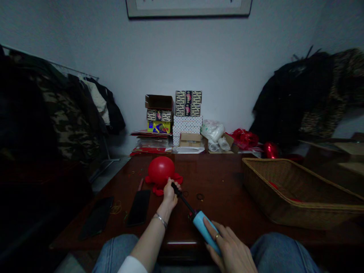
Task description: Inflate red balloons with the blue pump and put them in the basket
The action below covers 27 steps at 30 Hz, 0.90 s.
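Observation:
A hand balloon pump with a light blue barrel [205, 229] and a black rod [186, 203] slants across the front of the table. My left hand [170, 194] is closed around the black far end of the pump, right against a round, inflated red balloon [161, 170]. The balloon's neck is hidden by the fingers. Red lobes spread on the table around its base; whether they belong to it, I cannot tell. My right hand [227, 244] wraps the near end of the blue barrel, with the thumb side along it.
Left of my forearm lie a black phone [138, 207], a second dark flat object [96, 218] and yellow rubber bands [116, 207]. Dark rings [200, 196] lie mid-table. A wicker basket [270, 212] with red pieces inside stands right. Stacked boxes [188, 103] rise behind the table.

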Each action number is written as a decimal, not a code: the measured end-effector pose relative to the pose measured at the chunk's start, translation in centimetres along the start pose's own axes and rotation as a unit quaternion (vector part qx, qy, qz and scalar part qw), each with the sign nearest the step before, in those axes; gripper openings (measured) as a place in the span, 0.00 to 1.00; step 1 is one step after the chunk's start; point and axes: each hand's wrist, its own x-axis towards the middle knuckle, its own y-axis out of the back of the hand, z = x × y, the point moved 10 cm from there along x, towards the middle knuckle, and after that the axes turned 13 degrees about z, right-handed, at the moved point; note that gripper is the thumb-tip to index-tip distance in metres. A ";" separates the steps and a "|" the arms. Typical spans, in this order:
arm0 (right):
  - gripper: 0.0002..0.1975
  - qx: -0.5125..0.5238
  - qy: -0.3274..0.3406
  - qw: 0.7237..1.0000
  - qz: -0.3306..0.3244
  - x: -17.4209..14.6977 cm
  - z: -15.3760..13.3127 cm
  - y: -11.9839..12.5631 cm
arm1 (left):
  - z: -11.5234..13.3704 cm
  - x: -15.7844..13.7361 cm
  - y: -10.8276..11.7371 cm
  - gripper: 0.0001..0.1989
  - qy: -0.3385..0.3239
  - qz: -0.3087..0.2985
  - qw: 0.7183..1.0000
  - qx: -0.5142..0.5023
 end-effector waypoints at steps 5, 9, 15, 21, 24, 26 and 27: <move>0.30 0.006 -0.025 0.999 -0.027 1.2 -0.2 -0.6 | -1.1 -0.8 -0.2 0.12 0.009 0.000 1.000 0.015; 0.29 -0.007 -0.036 0.999 -0.036 2.7 -0.8 -1.1 | -2.0 -1.3 -0.3 0.13 0.017 -0.001 1.000 0.018; 0.30 -0.029 -0.042 0.998 -0.029 4.9 -1.9 -1.9 | -3.0 -1.5 -0.3 0.15 0.031 -0.008 0.999 0.017; 0.30 -0.037 -0.039 0.998 -0.028 5.4 -2.3 -2.4 | -2.9 -1.6 -0.2 0.14 0.037 0.007 0.999 0.020; 0.31 -0.036 -0.038 0.998 -0.022 4.9 -2.3 -2.2 | -2.7 -1.4 -0.1 0.13 0.031 0.015 0.999 0.025; 0.31 -0.032 -0.035 0.999 -0.018 4.6 -2.4 -2.1 | -2.5 -1.2 0.1 0.13 0.027 0.020 0.999 0.023; 0.31 -0.030 -0.033 0.999 -0.016 4.4 -2.4 -2.1 | -2.5 -1.1 0.1 0.13 0.027 0.020 0.999 0.021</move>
